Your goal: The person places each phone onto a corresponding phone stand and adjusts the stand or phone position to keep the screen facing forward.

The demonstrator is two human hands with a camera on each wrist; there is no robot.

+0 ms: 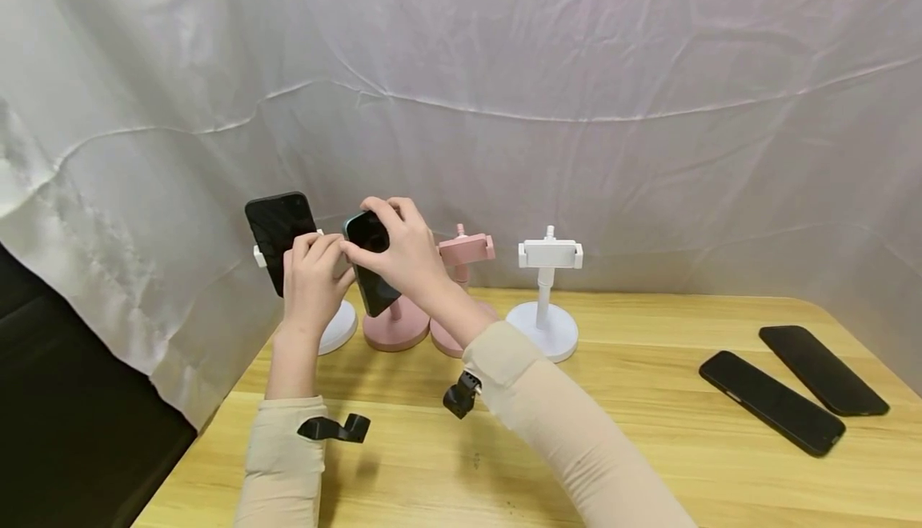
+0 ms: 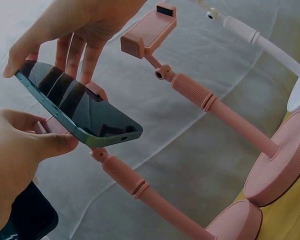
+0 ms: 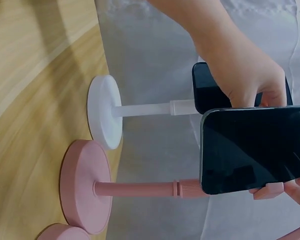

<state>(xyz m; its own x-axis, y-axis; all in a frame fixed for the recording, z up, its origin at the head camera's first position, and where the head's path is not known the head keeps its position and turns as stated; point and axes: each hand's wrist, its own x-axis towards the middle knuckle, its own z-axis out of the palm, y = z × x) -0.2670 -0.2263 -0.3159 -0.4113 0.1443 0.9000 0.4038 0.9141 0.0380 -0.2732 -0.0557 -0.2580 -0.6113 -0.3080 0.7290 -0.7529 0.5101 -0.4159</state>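
Note:
A dark phone [image 1: 378, 272] with a green edge stands tilted in front of the clamp of a pink phone stand [image 1: 395, 326]. My right hand [image 1: 403, 244] grips the phone's upper part, thumb on one long edge and fingers on the other. My left hand [image 1: 314, 276] pinches the clamp's side beside the phone's edge, thumb and finger together in the left wrist view. A pink clamp jaw [image 2: 95, 92] shows at the phone's opposite edge. Left of it, another dark phone [image 1: 279, 228] sits upright in a white stand [image 1: 338, 328].
A second pink stand [image 1: 464, 250] and a white stand [image 1: 549, 254] stand to the right with no phones in their clamps. Two black phones [image 1: 772, 402] [image 1: 823, 370] lie flat at the table's right. A grey curtain [image 1: 576, 152] hangs behind the wooden table [image 1: 634, 400].

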